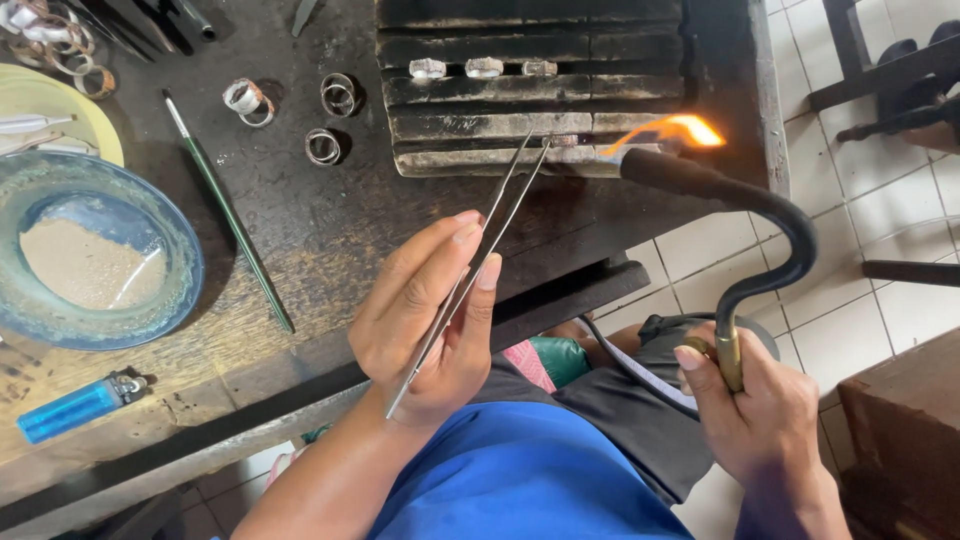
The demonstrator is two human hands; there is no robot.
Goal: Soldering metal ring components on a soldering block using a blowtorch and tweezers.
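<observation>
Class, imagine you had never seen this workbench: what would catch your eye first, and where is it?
The orange flame at the tip of the curved black torch, held by the right hand, licks the charred block at top centre. The left hand points long tweezers at a small ring there. At far left sits a blue bowl.

One view only, from our head, looking steeply down and slightly forward. We sit close: our left hand and right hand fill the lower middle, our lap just beneath. The bench runs across the upper left, near enough to show its grain. Tiled floor shows at right, past the bench edge.
</observation>
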